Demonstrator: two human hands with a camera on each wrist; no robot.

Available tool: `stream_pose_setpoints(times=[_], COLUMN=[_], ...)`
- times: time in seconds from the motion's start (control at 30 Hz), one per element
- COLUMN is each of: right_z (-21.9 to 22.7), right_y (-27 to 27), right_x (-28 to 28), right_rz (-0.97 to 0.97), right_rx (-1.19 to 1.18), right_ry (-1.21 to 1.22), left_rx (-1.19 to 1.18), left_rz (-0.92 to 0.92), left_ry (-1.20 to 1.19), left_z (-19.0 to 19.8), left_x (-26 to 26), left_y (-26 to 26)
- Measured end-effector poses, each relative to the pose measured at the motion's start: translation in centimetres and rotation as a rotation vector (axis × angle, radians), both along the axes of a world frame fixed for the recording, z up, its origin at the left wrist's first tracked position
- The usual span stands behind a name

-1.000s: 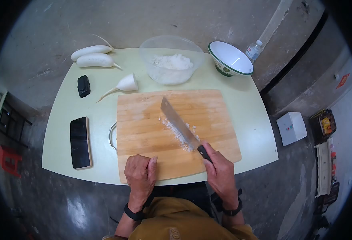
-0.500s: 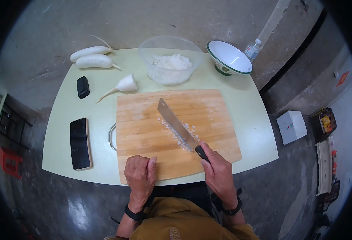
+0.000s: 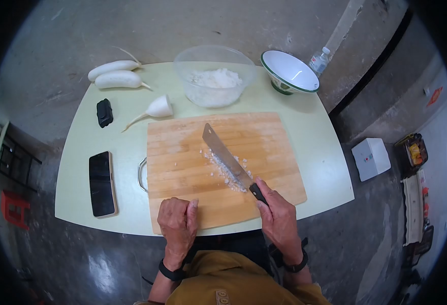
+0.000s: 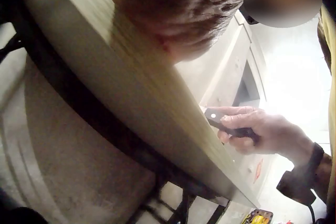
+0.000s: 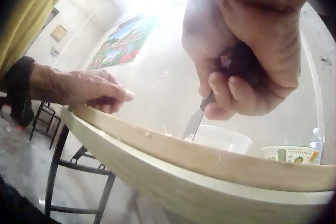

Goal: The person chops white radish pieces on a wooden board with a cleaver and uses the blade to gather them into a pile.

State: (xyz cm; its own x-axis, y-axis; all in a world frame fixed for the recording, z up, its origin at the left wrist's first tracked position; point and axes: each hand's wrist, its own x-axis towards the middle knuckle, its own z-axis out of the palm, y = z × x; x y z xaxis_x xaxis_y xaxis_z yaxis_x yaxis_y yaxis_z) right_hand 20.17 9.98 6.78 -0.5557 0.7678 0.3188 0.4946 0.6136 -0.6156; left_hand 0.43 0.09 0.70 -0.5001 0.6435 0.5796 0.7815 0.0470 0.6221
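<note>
Knife [image 3: 227, 156] slants over the cutting board [image 3: 172, 168], among chopped white bits [image 3: 237, 186], its black handle gripped by the right hand [image 3: 280, 218]. The left hand [image 3: 177, 222], fingers curled and holding nothing, rests at the board's near edge. Beyond the board on the counter [image 3: 325, 173] are 1 cut radish [image 3: 160, 105], 2 whole radishes [image 3: 117, 79] and 2 bowls [image 3: 214, 96].

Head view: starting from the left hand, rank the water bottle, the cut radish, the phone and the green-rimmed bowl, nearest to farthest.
From the left hand:
1. Phone, off to its left.
2. Cut radish, beyond the board's far left corner.
3. Green-rimmed bowl, at the table's far right.
4. Water bottle, just right of that bowl.
</note>
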Motion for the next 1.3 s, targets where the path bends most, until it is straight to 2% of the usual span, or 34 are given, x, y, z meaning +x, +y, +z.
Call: stream_pose_setpoints(times=[0.1,0.17,0.27,0.37,0.47,0.7,0.77,1.1,1.17,1.3], right_z=[-0.4,-0.6,-0.3,-0.5,-0.7,0.1,-0.3,-0.1,0.3,0.3], right_y=[0.2,0.4,0.3,0.4,0.5,-0.5,-0.6,-0.2,-0.5,-0.8], right_x=[-0.1,-0.3,0.1,0.0,0.2,-0.2,-0.4,-0.5,-0.7,-0.8], right_rz=[0.003,0.012,-0.022,-0.014,-0.047,0.038,0.034,0.032,0.053,0.081], right_rx=[-0.007,0.091,0.014,0.084,0.044,0.040,-0.040,0.021,0.031,-0.028], right_ry=[0.045,0.137,0.025,0.139,0.048,0.129,0.016,0.034,0.110,0.045], left_rx=[0.009,0.010,0.017,0.011,-0.001,0.011,0.016,0.011,0.019,0.011], left_rz=[0.001,-0.001,-0.003,-0.002,0.001,0.001,-0.004,0.001,-0.001,-0.003], left_ry=[-0.005,-0.008,-0.003,-0.009,-0.011,-0.010,-0.006,0.006,0.007,-0.001], left_z=[-0.1,-0.2,-0.2,-0.2,-0.1,-0.1,-0.1,-0.1,-0.1,0.0], left_x=[0.0,0.0,0.0,0.0,0.0,0.0,0.0,0.0,0.0,0.0], left_y=[0.0,0.1,0.1,0.1,0.1,0.1,0.1,0.1,0.2,0.1])
